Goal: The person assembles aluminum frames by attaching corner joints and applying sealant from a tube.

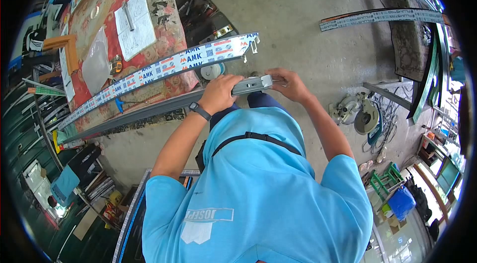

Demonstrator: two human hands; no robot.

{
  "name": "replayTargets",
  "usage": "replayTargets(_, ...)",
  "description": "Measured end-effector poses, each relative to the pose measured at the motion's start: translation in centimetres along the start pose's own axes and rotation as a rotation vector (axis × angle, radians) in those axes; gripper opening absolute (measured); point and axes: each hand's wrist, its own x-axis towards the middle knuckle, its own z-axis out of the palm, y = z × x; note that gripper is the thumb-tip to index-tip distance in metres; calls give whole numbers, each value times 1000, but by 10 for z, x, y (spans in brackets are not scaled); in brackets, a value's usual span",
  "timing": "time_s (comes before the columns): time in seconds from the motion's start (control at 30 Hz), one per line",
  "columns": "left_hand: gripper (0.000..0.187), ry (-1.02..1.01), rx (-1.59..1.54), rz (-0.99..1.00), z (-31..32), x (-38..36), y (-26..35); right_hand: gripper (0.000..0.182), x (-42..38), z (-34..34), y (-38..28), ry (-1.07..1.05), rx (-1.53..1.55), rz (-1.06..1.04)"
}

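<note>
A long grey aluminium profile (164, 105) runs from the far left to in front of my waist. My left hand (219, 95), with a watch on its wrist, is closed around it near its right end. At that end, where a paler silver tip shows, my right hand (290, 85) has its fingers bent against the profile; any small part between them is hidden. Just beyond lies another profile with AMK-printed film (174, 67), its cut end sticking out past the table.
The table (149, 39) with a red patterned cover holds papers (134, 27), a tape measure (116, 65) and a blue-headed hammer (119, 105). To the right, a circular power saw (365, 116) sits on the concrete floor near cables. Film-wrapped profiles (382, 16) jut out at upper right.
</note>
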Motion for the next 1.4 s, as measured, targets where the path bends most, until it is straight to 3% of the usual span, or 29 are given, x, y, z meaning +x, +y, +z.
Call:
replayTargets(0.4, 55, -39, -28, -6, -3, 4, 0, 46, -5, 5, 3, 55, 10, 58)
replayTargets(1.1, 59, -36, -41, 25, -1, 3, -6, 44, 3, -6, -1, -17, -76, -92)
replayTargets(1.4, 64, -128, -42, -43, -7, 6, -3, 44, -2, 4, 8, 53, 26, -5)
